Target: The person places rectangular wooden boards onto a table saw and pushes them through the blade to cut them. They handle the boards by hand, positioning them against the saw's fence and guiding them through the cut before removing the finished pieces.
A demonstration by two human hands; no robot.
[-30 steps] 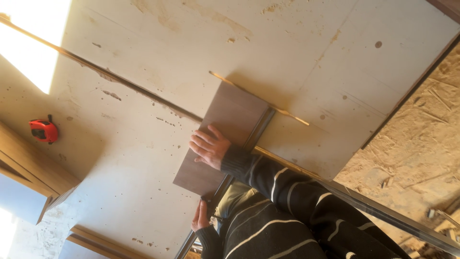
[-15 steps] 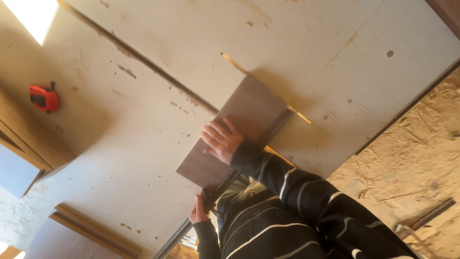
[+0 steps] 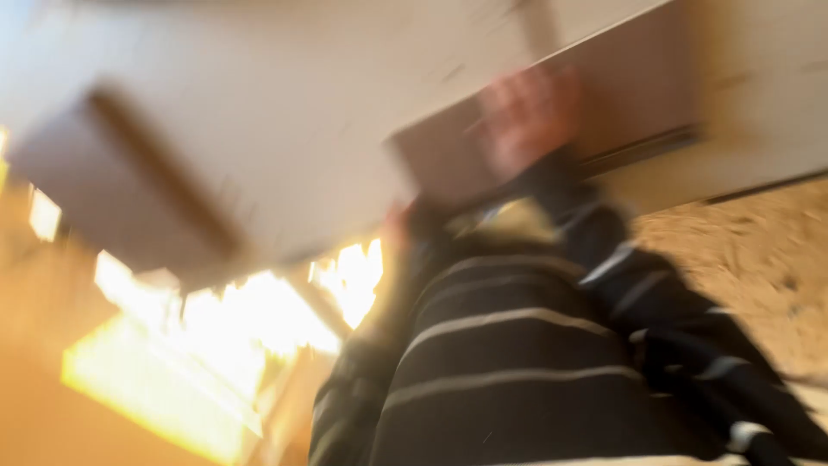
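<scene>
The whole view is heavily motion-blurred. A flat grey-brown tile (image 3: 638, 95) lies on a pale board floor (image 3: 285, 112) at the upper right. My right hand (image 3: 528, 112) rests flat on the tile with its fingers spread, the dark striped sleeve running down to the lower right. My left hand (image 3: 395, 226) is a small blurred shape at the tile's near edge, beside my striped sweater. Whether it grips the tile is hidden by the blur.
A rough chipboard surface (image 3: 742, 259) lies at the right, past a dark seam. A wooden edge or beam (image 3: 164, 181) crosses the left. Bright sunlit patches (image 3: 224, 336) glare at the lower left.
The camera has swung sharply and the view has gone blurred. The tile and my right hand now sit at the upper right. The red tape measure seen earlier is out of view.
</scene>
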